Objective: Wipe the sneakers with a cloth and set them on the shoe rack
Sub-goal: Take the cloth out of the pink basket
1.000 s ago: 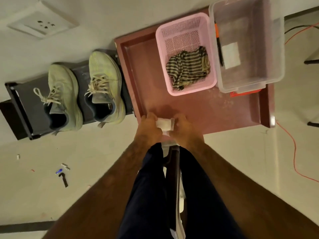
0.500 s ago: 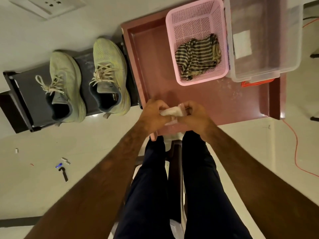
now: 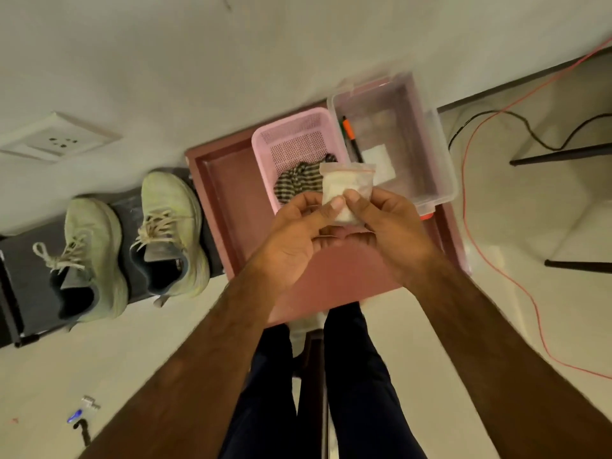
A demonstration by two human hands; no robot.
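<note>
Both hands have risen off the red-brown tray (image 3: pixel 228 193); left hand (image 3: pixel 291 233) and right hand (image 3: pixel 392 223) each pinch, thumb on top, a small clear zip-seal plastic bag (image 3: pixel 346 182) of something white. Opening it cleanly probably means peeling the seal's two lips apart. Left of the hands, two pale-green lace-up sneakers (image 3: pixel 170 226) sit on the black shoe rack (image 3: pixel 29 279).

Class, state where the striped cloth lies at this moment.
In the head view, the black-and-cream striped cloth lies crumpled inside the pink plastic mesh basket on the red-brown table, near centre, just beyond the left hand.
</note>
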